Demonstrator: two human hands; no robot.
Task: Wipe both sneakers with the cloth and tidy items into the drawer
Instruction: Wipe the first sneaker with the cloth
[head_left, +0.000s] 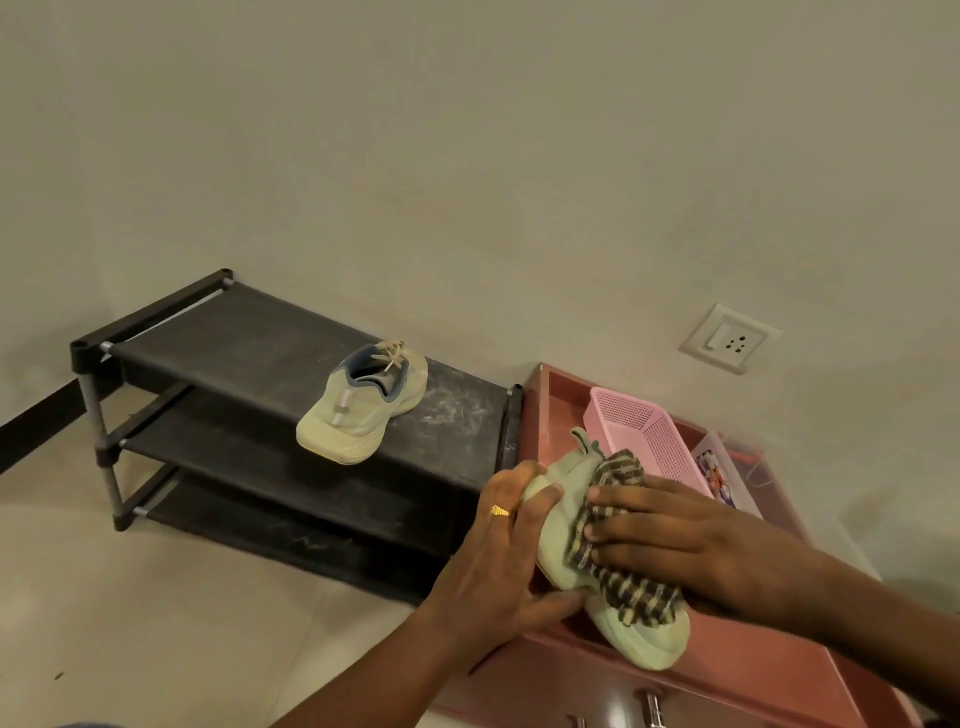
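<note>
The left hand (511, 545) curls its fingers round the heel end of one sneaker (558, 540), holding it over the open drawer (543, 410). The shoe's long axis runs from the heel tab, farther off, down to the toe nearest the person. The right hand (670, 530) lies flat with straight fingers, pressing the cloth (628, 587) on the shoe's side, so I'd expect it to stroke toward the toe. The cloth is soft, checked dark and cream, and the shoe pale green with a thick rounded sole. The other sneaker (363, 405) sits on the dusty black shoe rack (234, 353), well to the left.
</note>
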